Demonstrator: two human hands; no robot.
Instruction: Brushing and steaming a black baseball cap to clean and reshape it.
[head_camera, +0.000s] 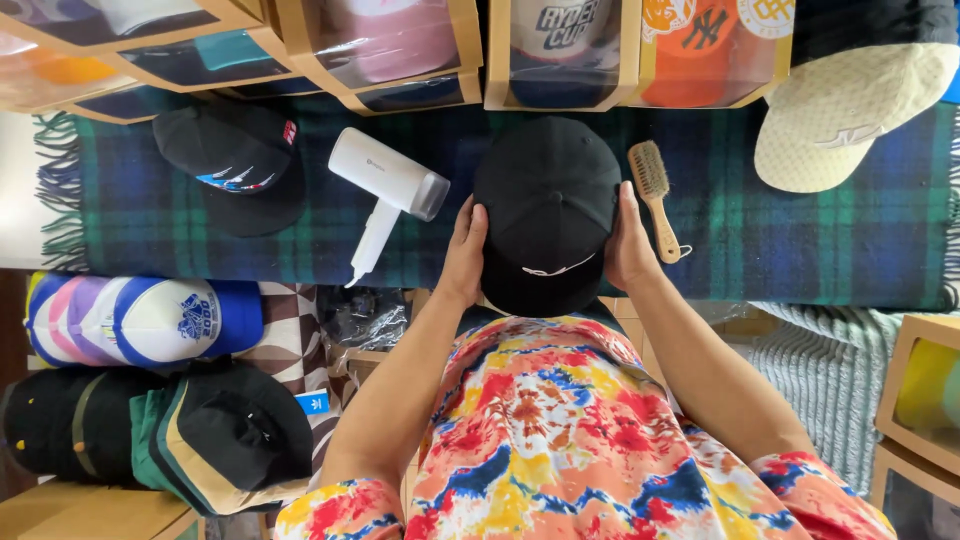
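Head view: we are clasping the black cap (547, 210) between left hand (464, 252) and right hand (628, 243), brim toward us.

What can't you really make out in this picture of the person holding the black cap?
- Black cap, head view: its underside and inside face down, and the hands cover its side edges.
- Left hand and right hand: palms hidden against the cap.
- Boxed caps: cut off by the top edge, dimmed by window glare.
- Beige cap: partly cut off at the right edge.
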